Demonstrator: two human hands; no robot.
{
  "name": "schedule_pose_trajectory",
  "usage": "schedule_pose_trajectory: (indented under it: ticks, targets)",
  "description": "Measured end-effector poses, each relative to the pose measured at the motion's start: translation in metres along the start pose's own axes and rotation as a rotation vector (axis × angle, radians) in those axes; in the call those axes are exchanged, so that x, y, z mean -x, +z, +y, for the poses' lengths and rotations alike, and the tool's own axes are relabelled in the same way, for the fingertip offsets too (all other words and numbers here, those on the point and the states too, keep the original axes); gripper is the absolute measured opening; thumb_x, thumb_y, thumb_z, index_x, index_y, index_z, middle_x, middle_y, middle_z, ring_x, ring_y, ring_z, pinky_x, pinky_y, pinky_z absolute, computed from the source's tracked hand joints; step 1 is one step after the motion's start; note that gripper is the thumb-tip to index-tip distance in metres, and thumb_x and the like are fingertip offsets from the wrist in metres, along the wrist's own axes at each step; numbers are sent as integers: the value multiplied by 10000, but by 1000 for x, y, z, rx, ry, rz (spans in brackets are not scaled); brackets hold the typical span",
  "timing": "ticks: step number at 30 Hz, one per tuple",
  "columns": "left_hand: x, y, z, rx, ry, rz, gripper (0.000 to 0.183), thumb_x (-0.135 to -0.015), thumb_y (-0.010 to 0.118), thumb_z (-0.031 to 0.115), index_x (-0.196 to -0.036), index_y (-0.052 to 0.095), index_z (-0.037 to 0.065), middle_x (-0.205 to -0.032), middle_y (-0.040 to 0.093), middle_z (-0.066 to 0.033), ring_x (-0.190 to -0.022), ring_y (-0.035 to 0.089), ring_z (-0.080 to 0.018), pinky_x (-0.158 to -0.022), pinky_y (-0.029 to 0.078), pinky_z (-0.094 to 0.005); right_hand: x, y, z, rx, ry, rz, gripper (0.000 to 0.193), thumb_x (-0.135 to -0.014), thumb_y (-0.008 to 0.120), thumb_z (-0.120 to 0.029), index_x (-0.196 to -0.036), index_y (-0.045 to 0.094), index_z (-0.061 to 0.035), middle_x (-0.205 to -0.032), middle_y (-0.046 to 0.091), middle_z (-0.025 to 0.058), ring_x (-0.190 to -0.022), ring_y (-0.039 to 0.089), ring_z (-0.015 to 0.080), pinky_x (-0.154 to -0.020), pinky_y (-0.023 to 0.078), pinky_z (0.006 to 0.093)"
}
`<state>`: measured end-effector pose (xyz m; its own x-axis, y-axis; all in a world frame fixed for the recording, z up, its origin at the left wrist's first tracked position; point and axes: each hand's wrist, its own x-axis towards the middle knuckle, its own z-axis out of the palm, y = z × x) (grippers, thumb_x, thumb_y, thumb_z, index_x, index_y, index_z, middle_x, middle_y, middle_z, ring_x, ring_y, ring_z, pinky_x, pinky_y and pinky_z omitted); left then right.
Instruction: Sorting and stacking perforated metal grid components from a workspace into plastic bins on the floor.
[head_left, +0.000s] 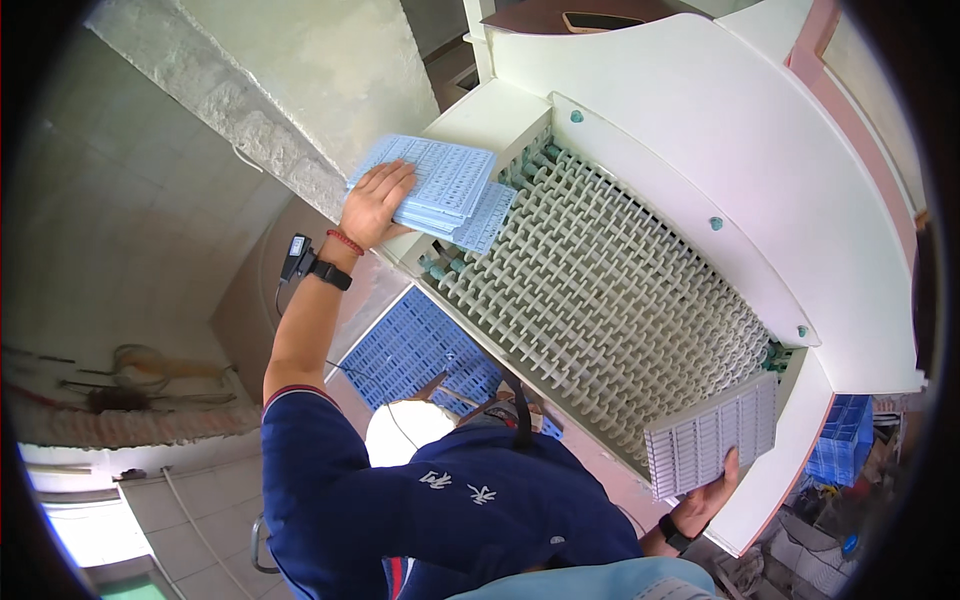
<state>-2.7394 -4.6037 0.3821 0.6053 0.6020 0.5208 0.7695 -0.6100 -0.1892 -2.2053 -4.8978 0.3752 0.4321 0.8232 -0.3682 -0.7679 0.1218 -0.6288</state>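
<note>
My left hand (376, 204) is closed around the edge of a stack of light blue slotted plastic panels (445, 172). The lowest panel sticks out to the right of the stack, over the left end of the machine's bed of disc rollers (600, 290). Over the bed's near right end, a pale grey slotted panel (712, 432) is tilted in my right hand (712, 492). My right thumb lies on its face, while the fingers are mostly hidden behind it. Whether either set of panels touches the rollers, I cannot tell.
A white machine housing (720, 130) curves up along the bed's far side. Below its near left edge lies a blue plastic grid (405, 345). At the right stands a blue crate (842, 440) beside cluttered items. A concrete ledge (230, 110) runs at the upper left.
</note>
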Motion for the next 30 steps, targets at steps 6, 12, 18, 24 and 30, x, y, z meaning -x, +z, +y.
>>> schedule_pose_trajectory:
  ticks: [6, 12, 18, 24, 30]
  targets:
    - [-13, -14, 9, 193, 14, -215, 869, -589, 711, 559, -1212, 444, 14, -1290, 449, -178, -1231, 396, -328, -1044, 290, -445, -26, 1, 12, 40, -6, -59, 558, -806, 611, -159, -1269, 369, 39, -1186, 525, 182, -1062, 547, 307, -915, 461, 431]
    - [-18, -65, 83, 350, -280, 70, 771, -653, 760, 383, -1226, 430, -12, -1299, 421, -235, -1212, 409, -375, -987, 353, -456, -58, 19, 25, 149, -108, -78, 563, -760, 655, -105, -1243, 409, 46, -1177, 537, 174, -1058, 549, 299, -928, 451, 421]
    - [-56, -40, 221, 1774, -517, -181, 561, -838, 593, 310, -1275, 392, 23, -1245, 470, -150, -1181, 443, -256, -952, 399, -404, -53, 45, 36, 126, -60, -199, 495, -740, 656, -29, -1184, 454, 55, -1102, 577, 160, -957, 607, 252, -834, 514, 348]
    - [-72, 8, 313, 2104, -662, -514, 525, -863, 575, 267, -1277, 392, 1, -1222, 496, -140, -1131, 486, -235, -943, 410, -386, -40, 76, 51, 318, 122, -335, 435, -748, 662, -4, -1144, 496, 67, -1084, 593, 144, -939, 603, 216, -827, 489, 341]
    - [-33, 32, 320, 2506, -844, -590, 447, -871, 579, 210, -1223, 442, -28, -1145, 559, -113, -1018, 572, -216, -854, 495, -347, -36, 81, 55, 540, 215, -424, 350, -850, 614, -162, -1124, 535, 41, -998, 623, 104, -867, 606, 163, -786, 484, 289]
